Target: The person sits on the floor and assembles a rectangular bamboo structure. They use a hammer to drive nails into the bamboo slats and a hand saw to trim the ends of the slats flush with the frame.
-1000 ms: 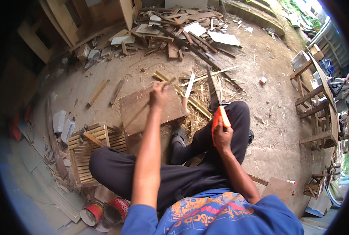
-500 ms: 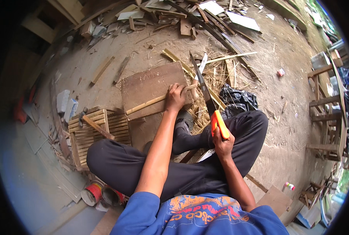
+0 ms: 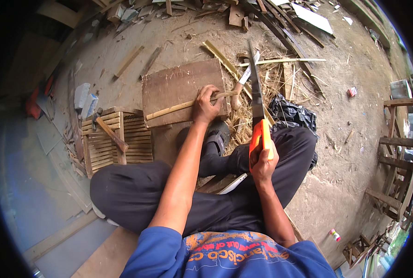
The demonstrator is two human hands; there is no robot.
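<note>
Under the left hand [image 3: 207, 103], I have a thin stick [image 3: 169, 110] pinned by thumb and curled fingers, slanting across the near part of a brown board [image 3: 181, 78], its short end poking past the right edge. I judge it light and stiff, unlikely to slip but liable to split; close to that short end seems the best hold. Right of that grip, the right hand [image 3: 264, 166] wraps round the orange handle of a saw [image 3: 257, 109], its blade pointing away, apart from the stick. The blade looks springy, so I'd hold only the handle. Beyond the stick's end lies a knife [image 3: 247, 78]; left of the grips, a hammer [image 3: 110, 132] rests on a slatted box [image 3: 100, 150]. Below them, the blue shirt [image 3: 234, 252] carries orange and pink lettering; far right, a small red-and-white carton [image 3: 352, 91] has markings too small for me to read.
</note>
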